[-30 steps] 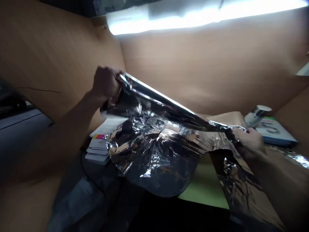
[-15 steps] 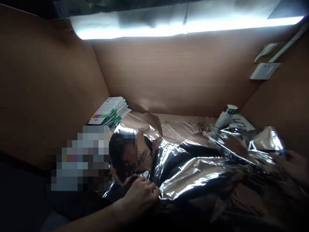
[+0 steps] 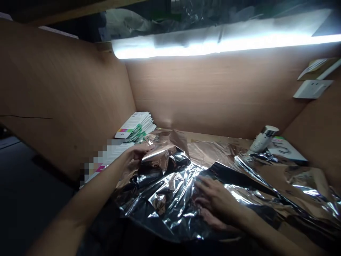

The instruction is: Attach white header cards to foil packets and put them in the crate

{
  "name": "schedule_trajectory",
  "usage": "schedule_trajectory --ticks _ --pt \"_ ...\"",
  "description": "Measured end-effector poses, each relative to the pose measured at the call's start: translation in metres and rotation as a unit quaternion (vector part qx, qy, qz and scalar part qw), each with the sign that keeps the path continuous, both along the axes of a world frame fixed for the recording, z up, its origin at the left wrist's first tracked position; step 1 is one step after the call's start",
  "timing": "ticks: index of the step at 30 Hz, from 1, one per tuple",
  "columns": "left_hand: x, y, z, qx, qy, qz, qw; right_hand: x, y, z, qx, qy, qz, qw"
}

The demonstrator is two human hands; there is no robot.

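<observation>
A large crumpled, shiny foil sheet [image 3: 170,185] spreads across the desk and over its near edge. At its left side my left hand [image 3: 138,151] has its fingers closed around a raised fold; part of the fingers is hidden by the foil. My right hand [image 3: 214,199] lies on the middle of the sheet, fingers stretched out and palm down, with its reflection showing just below. Bright creases run between the two hands.
Stacked white printed cards [image 3: 133,124] stand at the back left, with more cards beside my left forearm, partly blurred out. A white bottle [image 3: 264,138] and a flat box marked 5 [image 3: 286,149] are at the back right. Wooden panels [image 3: 199,96] enclose the desk under a tube light [image 3: 186,49].
My left hand has moved from the near edge of the foil to its far left side. My right hand has come in from the far right onto the middle. The raised foil at right has sunk.
</observation>
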State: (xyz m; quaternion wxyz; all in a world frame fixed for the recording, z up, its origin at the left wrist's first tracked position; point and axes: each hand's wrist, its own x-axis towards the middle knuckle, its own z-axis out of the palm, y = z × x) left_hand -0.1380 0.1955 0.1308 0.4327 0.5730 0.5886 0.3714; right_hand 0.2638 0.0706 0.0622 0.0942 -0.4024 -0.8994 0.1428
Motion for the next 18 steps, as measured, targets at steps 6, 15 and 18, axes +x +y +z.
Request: schedule_trajectory --ticks 6,15,18 --pt "-0.001 0.004 0.027 0.015 -0.096 -0.046 0.994 -0.014 -0.022 -0.007 -0.07 -0.074 0.108 0.989" --pt "0.074 -0.075 0.035 0.114 -0.045 -0.175 0.977 -0.032 0.066 0.105 -0.024 0.211 -0.096 0.973" --pt "0.114 -0.105 0.047 0.21 0.103 -0.23 0.945 -0.085 0.11 0.155 -0.007 0.163 -0.112 0.98"
